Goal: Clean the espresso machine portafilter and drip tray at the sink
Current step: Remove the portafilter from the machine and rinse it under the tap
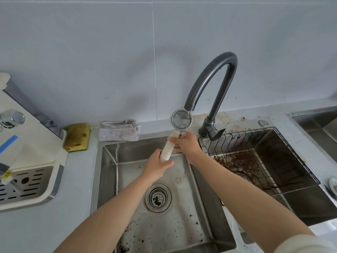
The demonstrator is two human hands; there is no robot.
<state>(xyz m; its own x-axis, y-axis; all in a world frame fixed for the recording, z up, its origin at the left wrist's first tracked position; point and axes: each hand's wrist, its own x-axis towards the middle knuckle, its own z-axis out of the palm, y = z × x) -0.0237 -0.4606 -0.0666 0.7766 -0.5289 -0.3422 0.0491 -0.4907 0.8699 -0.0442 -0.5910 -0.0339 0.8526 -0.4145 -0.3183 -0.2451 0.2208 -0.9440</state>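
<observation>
Left hand [158,166] closed round the cream handle of the portafilter [181,121]; right hand [186,143] gripping its neck, basket held up under the faucet [211,84] in a thin stream. Risk: wet handle may slip, head striking the sink [109,161]; steeper tilt would splash grounds onto the counter. Basin floor speckled with grounds; drip tray [27,183] on the machine at left, unwashed; sponge [77,136] and cloth [119,131] at the grey wall.
</observation>
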